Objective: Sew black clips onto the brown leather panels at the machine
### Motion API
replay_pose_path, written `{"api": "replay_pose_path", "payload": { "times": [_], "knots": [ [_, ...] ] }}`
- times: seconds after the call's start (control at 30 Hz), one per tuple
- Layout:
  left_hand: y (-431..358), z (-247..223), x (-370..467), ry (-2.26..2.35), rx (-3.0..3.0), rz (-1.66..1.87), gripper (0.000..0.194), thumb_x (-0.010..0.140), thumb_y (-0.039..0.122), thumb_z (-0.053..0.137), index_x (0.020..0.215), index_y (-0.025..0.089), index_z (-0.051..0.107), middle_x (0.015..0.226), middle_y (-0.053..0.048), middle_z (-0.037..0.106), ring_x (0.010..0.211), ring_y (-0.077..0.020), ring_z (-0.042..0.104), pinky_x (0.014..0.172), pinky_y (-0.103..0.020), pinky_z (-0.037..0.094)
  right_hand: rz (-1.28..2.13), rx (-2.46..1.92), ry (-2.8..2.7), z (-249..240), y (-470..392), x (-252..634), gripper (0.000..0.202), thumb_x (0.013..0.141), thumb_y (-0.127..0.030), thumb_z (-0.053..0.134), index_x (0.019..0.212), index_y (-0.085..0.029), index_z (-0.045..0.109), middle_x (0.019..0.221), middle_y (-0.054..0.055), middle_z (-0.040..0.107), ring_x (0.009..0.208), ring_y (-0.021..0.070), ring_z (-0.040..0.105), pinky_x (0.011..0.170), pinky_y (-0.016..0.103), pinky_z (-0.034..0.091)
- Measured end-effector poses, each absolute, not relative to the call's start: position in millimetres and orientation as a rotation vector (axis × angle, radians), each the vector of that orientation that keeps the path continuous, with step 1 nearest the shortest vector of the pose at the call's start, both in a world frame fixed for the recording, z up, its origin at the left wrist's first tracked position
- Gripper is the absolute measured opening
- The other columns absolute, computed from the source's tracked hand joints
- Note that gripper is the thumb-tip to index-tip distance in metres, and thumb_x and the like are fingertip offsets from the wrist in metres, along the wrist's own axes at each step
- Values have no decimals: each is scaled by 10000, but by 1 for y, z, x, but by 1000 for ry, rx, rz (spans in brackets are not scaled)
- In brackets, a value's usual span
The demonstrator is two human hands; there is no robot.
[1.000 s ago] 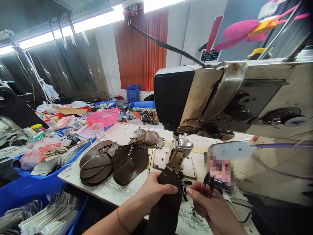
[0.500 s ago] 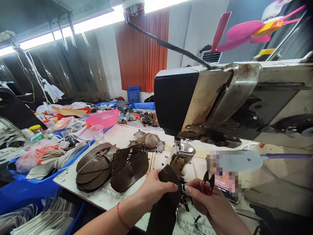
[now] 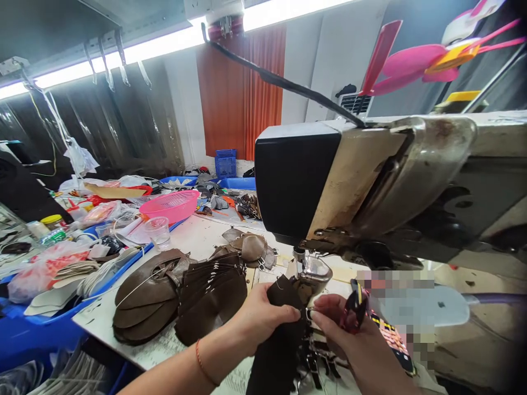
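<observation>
My left hand (image 3: pixel 267 315), with a red string on its wrist, is closed on a dark brown leather strip (image 3: pixel 275 351), thumb on top. Beside the strip's right edge, my right hand (image 3: pixel 340 323) pinches a small metal buckle (image 3: pixel 308 314). Red-handled snippers (image 3: pixel 354 311) are tucked in that same hand. Several straps with buckles (image 3: pixel 319 359) hang below the fingers. Just beyond both hands is the metal presser part (image 3: pixel 313 274) of a sewing machine (image 3: pixel 300 181). Dark leather pieces (image 3: pixel 212 299) lie fanned out left of my left hand.
Rounded brown leather pieces (image 3: pixel 144 296) are stacked on the white table (image 3: pixel 197 230). A clear cup (image 3: pixel 158 231), a pink basket (image 3: pixel 171 204) and a cluttered blue tray (image 3: pixel 99 291) stand at the left. A partly blurred phone (image 3: pixel 395 340) lies at the right.
The view has shifted, so the machine looks larger and the leather stacks sit further left and lower. Both hands keep their hold, and more buckled straps show below the right hand.
</observation>
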State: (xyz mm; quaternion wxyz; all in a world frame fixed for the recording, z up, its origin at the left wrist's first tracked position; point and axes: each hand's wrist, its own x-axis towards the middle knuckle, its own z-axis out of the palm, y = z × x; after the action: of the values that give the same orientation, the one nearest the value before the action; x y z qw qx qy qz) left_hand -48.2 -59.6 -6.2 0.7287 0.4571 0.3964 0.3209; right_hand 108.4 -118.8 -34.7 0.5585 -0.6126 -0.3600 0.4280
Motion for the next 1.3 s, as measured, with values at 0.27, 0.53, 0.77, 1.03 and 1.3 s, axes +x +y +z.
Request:
{"api": "replay_pose_path", "payload": {
  "times": [0.27,0.53,0.77,1.03,1.3],
  "knots": [
    [-24,13,-37,943,1057,680,228,510,162,717,730,132,667,624,1,639,552,-128,553,542,-239,434,-99,-979,-1911,-32,-84,144,420,837,-100,587,1194,-323,595,1083,30,654,924,160,669,832,268,560],
    [4,25,-22,846,1128,697,175,485,136,703,658,139,679,663,3,654,613,-133,565,649,-269,448,-326,-932,-1861,-26,-57,156,272,800,-117,643,1034,-247,687,985,53,706,837,190,700,673,264,596],
    [10,27,-19,804,1126,716,193,492,154,759,676,134,705,677,-10,681,704,-171,603,744,-304,470,-396,-915,-1753,-38,-48,164,328,767,-131,680,1059,-282,695,932,17,745,793,195,723,750,268,612],
    [6,31,-20,925,1038,659,135,506,153,749,629,142,693,608,17,662,610,-149,589,635,-268,460,-166,-962,-1836,-45,-48,172,353,772,-136,668,1089,-287,701,987,37,742,839,236,724,717,319,627],
    [7,29,-21,886,1048,644,147,500,165,759,638,141,715,655,0,692,642,-155,600,667,-271,473,-110,-1012,-1769,-41,-48,165,262,793,-181,632,1008,-296,727,909,50,755,789,260,727,705,382,616]
  ]
}}
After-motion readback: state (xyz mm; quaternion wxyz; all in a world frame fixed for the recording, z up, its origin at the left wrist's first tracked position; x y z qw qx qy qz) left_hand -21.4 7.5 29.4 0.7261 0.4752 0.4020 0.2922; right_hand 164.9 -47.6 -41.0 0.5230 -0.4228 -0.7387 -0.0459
